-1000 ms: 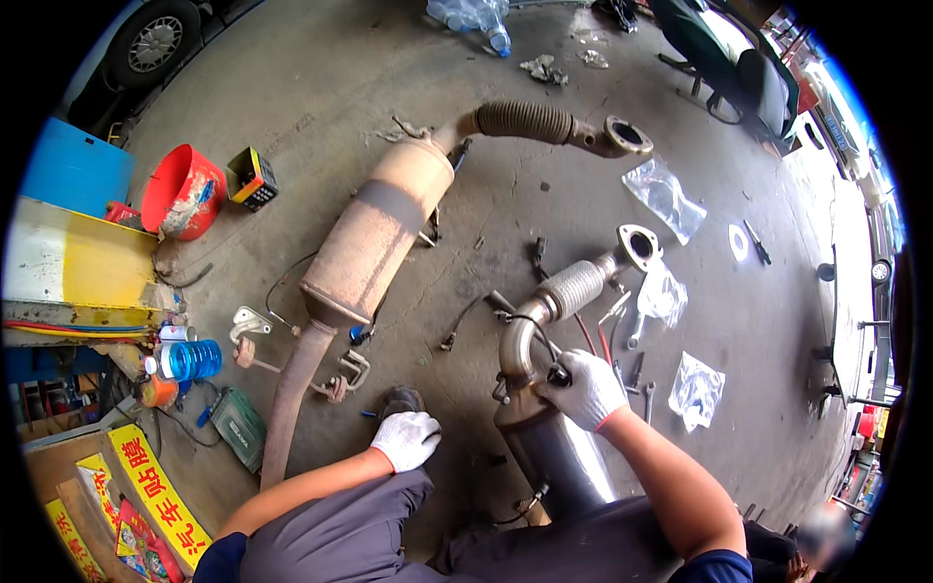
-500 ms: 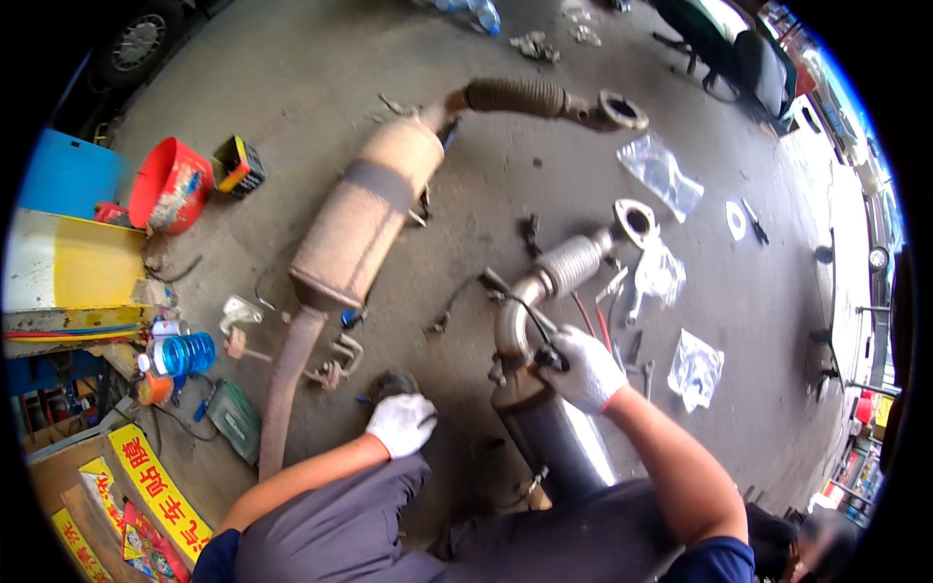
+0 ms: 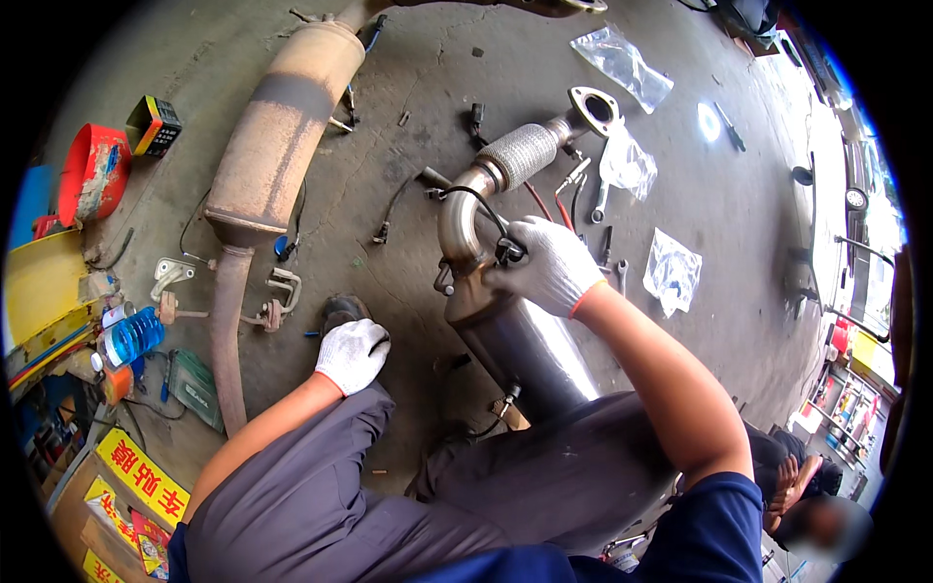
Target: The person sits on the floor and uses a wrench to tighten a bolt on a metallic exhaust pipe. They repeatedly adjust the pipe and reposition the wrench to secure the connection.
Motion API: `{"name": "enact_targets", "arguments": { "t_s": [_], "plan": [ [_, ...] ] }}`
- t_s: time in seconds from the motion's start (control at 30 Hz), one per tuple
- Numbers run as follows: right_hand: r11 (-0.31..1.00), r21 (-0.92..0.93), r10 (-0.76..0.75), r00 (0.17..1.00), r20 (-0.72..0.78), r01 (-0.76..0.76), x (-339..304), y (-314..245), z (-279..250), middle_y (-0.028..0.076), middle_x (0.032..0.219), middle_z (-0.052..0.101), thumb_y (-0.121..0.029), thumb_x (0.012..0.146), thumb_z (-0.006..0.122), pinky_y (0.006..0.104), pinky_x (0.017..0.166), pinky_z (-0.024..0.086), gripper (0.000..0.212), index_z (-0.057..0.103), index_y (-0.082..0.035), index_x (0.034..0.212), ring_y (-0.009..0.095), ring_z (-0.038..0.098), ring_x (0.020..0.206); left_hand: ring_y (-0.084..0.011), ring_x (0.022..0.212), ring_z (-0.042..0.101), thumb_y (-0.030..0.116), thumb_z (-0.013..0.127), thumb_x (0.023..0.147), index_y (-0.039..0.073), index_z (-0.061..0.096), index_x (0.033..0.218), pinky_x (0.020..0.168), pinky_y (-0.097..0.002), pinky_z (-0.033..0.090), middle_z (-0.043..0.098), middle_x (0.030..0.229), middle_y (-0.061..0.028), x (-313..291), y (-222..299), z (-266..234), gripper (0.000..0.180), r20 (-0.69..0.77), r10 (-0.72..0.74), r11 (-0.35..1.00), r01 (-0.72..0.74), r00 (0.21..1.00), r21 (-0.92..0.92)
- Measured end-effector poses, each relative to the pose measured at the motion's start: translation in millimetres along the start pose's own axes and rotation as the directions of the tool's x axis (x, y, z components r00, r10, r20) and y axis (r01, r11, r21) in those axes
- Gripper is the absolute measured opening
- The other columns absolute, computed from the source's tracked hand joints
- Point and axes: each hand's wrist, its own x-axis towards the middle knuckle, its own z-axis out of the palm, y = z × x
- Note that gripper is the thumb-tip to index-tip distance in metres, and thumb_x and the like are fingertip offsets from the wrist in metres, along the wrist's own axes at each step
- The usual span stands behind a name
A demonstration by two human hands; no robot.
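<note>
A shiny exhaust canister lies before my legs. Its bent steel pipe leads to a braided flex section and a flange at the far end. My right hand, in a white knitted glove, is closed around a black cable connector where the pipe meets the canister. The connector's black cable arches over the pipe. My left hand, gloved too, rests at my left knee with its fingers curled and nothing visible in them. A dark shoe shows just beyond it.
A rusty exhaust with a long canister lies to the left. Wrenches and plastic bags are on the floor at right. A red bucket, blue-liquid bottle and green case stand left. Another person is at lower right.
The whole view has shifted, so floor items appear farther left and higher. My right hand stays at the connector beside the pipe joint, and my left hand remains at the knee.
</note>
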Motion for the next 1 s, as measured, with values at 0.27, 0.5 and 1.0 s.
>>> {"name": "enact_targets", "arguments": {
  "t_s": [0.27,0.5,1.0],
  "plan": [
    [0.984,0.130,-0.124,0.992,0.009,0.122,-2,16,6,0.024,0.106,0.067,-0.010,0.088,0.080,0.0489,0.093,0.055,0.027,0.070,0.003,0.110,0.046,0.070,0.105,-0.0386,0.097,0.076,0.022,0.077,0.095,0.010,0.080,0.095,0.087,-0.0522,0.059,0.077,0.098,-0.0140,2,-1,3,0.013,-0.005,0.007,1.000,-0.007,1.000,-0.012],
    [0.995,-0.048,0.090,0.993,0.081,-0.086,3,-1,-1,0.023,0.109,0.071,-0.019,0.086,0.083,0.0486,0.093,0.056,0.034,0.072,0.001,0.110,0.045,0.071,0.106,-0.0387,0.098,0.076,0.021,0.076,0.095,0.009,0.080,0.096,0.088,-0.0520,0.059,0.077,0.099,-0.0141,0,0,2,0.013,0.007,-0.003,1.000,0.003,1.000,-0.011],
    [0.981,0.121,-0.142,0.988,-0.067,0.149,-1,15,4,0.022,0.108,0.073,-0.015,0.087,0.083,0.0479,0.091,0.057,0.030,0.074,0.003,0.109,0.041,0.074,0.102,-0.0385,0.098,0.076,0.022,0.076,0.095,0.009,0.080,0.096,0.088,-0.0513,0.059,0.077,0.099,-0.0139,2,1,2,0.013,0.014,-0.008,1.000,0.008,1.000,-0.003]
  ]
}}
